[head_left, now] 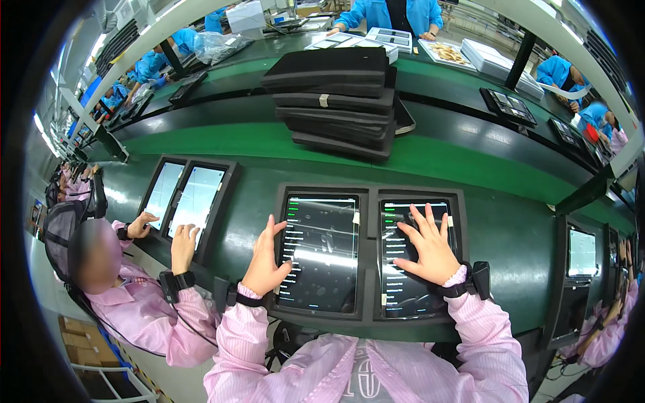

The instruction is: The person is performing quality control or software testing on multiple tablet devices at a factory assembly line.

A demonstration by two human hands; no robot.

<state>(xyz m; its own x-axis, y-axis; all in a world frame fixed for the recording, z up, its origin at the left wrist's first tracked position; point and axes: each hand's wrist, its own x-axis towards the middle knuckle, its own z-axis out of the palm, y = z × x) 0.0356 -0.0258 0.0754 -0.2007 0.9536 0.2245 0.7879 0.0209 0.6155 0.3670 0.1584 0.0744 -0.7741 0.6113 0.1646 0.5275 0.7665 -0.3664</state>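
Grey foam forms the tray point(368, 302) on the green table point(510, 221) before the person; take it as the middle of the dial. Two tablets lie in it face up, the left tablet point(322, 235) on the nine o'clock side and the right tablet point(403, 305) on the three o'clock side, both showing lines of text on black. The left hand point(262, 265) is at the left tablet's nine o'clock edge, fingers extended and thumb over the screen's border. The right hand point(430, 248) spreads its fingers above the middle of the right tablet. Both hands are loose, gripping nothing; whether the fingertips press the glass is hard to tell from above. A black band point(250, 299) circles the left wrist. Just short of twelve o'clock stands a stack of black foam trays point(329, 104), with a worker in blue point(390, 13) beyond. Between nine and ten, a co-worker in pink point(138, 305) reaches over a second tray point(230, 177) holding two lit screens point(196, 198).
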